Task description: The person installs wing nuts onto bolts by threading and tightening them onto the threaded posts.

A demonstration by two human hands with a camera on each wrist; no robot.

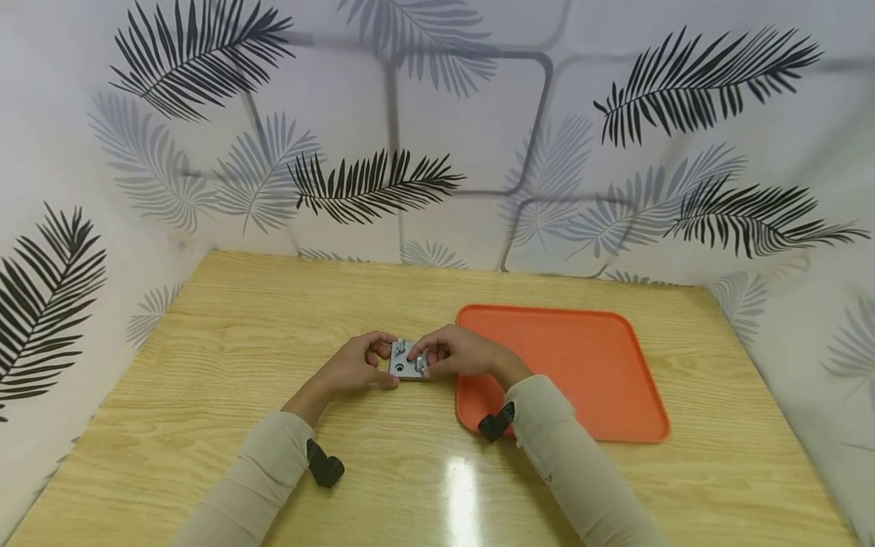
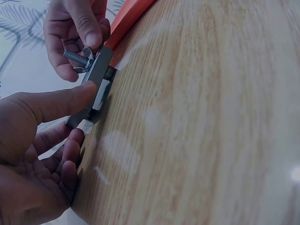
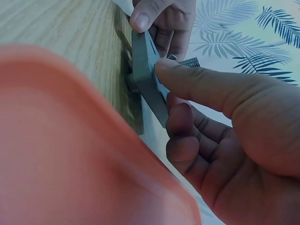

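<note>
A small grey metal plate (image 1: 408, 371) with a hole stands slightly raised above the table on short feet or bolt heads underneath. My left hand (image 1: 355, 365) grips its left end, thumb along the near edge and fingers at the far side. At the plate's right side, my right hand (image 1: 459, 352) pinches a wing nut (image 1: 420, 364) between thumb and forefinger. In the left wrist view the wing nut (image 2: 87, 52) sits around an upright threaded bolt (image 2: 75, 57). Another upright metal fastener (image 1: 399, 347) is near the plate's far left corner. The right fingers partly hide the plate.
An orange tray (image 1: 560, 365) lies on the wooden table (image 1: 307, 296) just right of the plate, under my right forearm. In the right wrist view its rim (image 3: 93, 89) comes close to the plate. A leaf-patterned covering (image 1: 465, 129) rises behind the table.
</note>
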